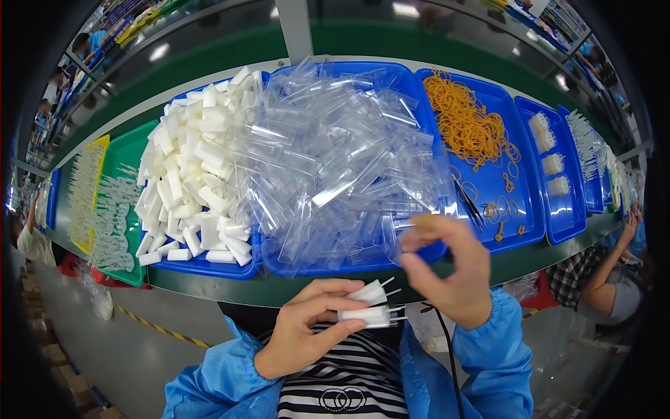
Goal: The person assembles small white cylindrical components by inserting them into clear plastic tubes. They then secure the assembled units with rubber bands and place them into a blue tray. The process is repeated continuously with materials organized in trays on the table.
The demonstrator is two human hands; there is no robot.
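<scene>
My left hand [307, 325] grips two white blocks in front of my chest. From the right end of the upper white block [370, 293] stick thin pale prongs. The lower white block [366, 318] has similar prongs and seems to sit in a clear sleeve. Raised over the front right of the middle tray, my right hand [450, 269] has its thumb and forefinger curled toward each other. Blur and the clear plastic behind hide what, if anything, lies between its fingertips. Beyond it, clear plastic sleeves [335, 153] are heaped in a blue tray [391, 70].
White foam-like blocks [188, 167] fill a blue tray on the left, beside a green tray [132, 146] of pale pronged parts. On the right, a blue tray [516, 209] holds orange rubber bands [464, 119] and dark tweezers [469, 202]. Another person's hand [631, 223] shows far right.
</scene>
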